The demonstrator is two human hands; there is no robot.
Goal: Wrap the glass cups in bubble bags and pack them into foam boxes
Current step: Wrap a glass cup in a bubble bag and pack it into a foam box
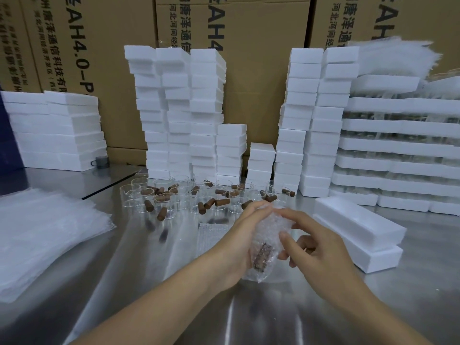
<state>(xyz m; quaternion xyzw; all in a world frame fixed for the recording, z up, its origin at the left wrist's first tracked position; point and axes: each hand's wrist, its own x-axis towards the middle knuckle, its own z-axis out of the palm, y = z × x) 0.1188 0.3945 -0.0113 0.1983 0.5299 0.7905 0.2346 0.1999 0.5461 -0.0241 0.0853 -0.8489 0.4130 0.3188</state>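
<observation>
A glass cup with a brown handle, wrapped in a bubble bag [265,242], is held upright above the steel table in front of me. My left hand [242,241] grips the bag from the left side, fingers curled round its top. My right hand [312,241] touches the bag from the right with bent fingers at its top and side. Several bare glass cups [174,197] with brown handles stand in a cluster behind the hands. A foam box [358,229] with its lid lying askew on top sits to the right.
A pile of flat bubble bags [42,235] lies at the left; one more bag [211,232] lies flat behind my left hand. Tall stacks of white foam boxes [184,113] line the back, foam trays of glassware [398,155] rise at the right, cardboard cartons [99,46] behind.
</observation>
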